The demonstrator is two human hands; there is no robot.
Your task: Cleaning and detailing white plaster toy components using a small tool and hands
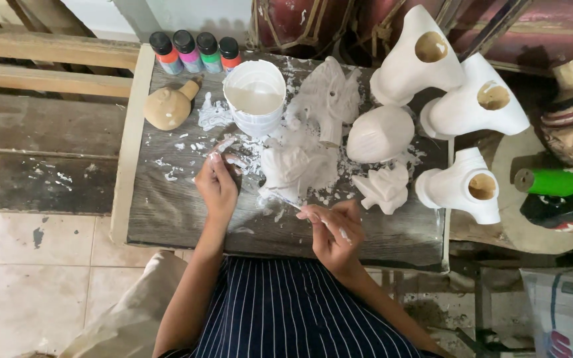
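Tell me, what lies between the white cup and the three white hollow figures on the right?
In the head view, between the white cup and the hollow figures stand a white carved figure and a rounded white piece, on the table.

On the surface (167, 212), four paint bottles (195, 52) stand in a row along the far left edge. Just before them lies a small head-shaped carving (167, 108), and to its right stands a cup of primer (254, 96). Right of the cup a carved figure (329, 96) lies on its side; before that figure, near the middle, rests another carving (296, 166), between the left hand (217, 185) and the right hand (329, 229), which holds a thin brush (286, 201) touching its near edge. Further right lie a rounded head (379, 134) and, before it, a small carved piece (384, 187). Three hollow torso forms (462, 99) crowd the right edge.
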